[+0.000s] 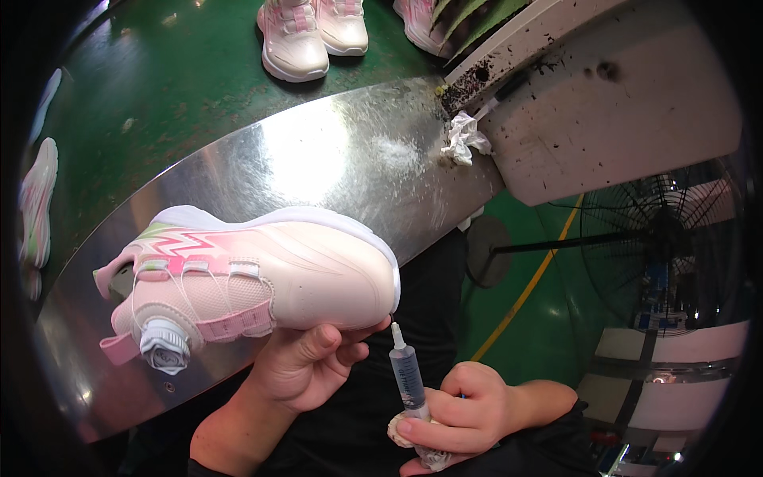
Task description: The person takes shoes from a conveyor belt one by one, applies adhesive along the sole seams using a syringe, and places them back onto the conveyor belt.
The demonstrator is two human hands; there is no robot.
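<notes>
A pink and white sneaker [318,262] lies tilted on its side above the steel tabletop, toe to the right, with its white sole turned away from me. A white dial [165,347] and thin laces show on its upper. My left hand [306,370] grips the shoe from beneath near the toe; part of its fingers is hidden under it. In my right hand [469,405] is a clear syringe [408,380] with dark markings, pointing up. Its white nozzle ends close to the sole edge at the toe; whether they touch I cannot tell. Whitish wrapping surrounds the syringe's lower part.
The shiny steel tabletop [238,175] borders a green surface [191,87] with more pink sneakers [294,44] at the back and left. A crumpled white tissue [465,139] lies beside a stained pale panel [612,103]. A black fan [664,238] stands at the right.
</notes>
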